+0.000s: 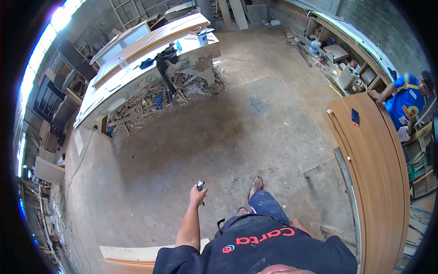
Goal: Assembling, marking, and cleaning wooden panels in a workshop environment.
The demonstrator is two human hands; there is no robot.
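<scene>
Left hand (197,196): fingers wrapped around a small dark-and-silver hand tool (200,185), held above the grey-brown concrete floor (159,192), left of the feet. Exact kind too small to tell

Tool pokes out of the fist: shiny end on the far side, dark bit on the near side. My read: light, stiff, hard, not very fragile; smooth metal could slip in a dusty palm. Grip it round the middle, as now, fingers off the shiny end in case there's an edge

Right hand: hidden past the black printed shirt (301,253), only a bit of bare right arm (299,224) shows. Can't tell its state

Containers, going out:
- white cylindrical bucket with dark label (203,39) on the long white-topped workbench (97,97), dark and blue stuff at its rim, inside not visible
- clear plastic bottle (122,62) further left on same bench, fill level unclear
- round white plastic bucket (315,46) by the open-fronted wooden shelf unit (349,42) at right; contents unclear. Shelf compartments hold mixed clutter, too small to sort
</scene>
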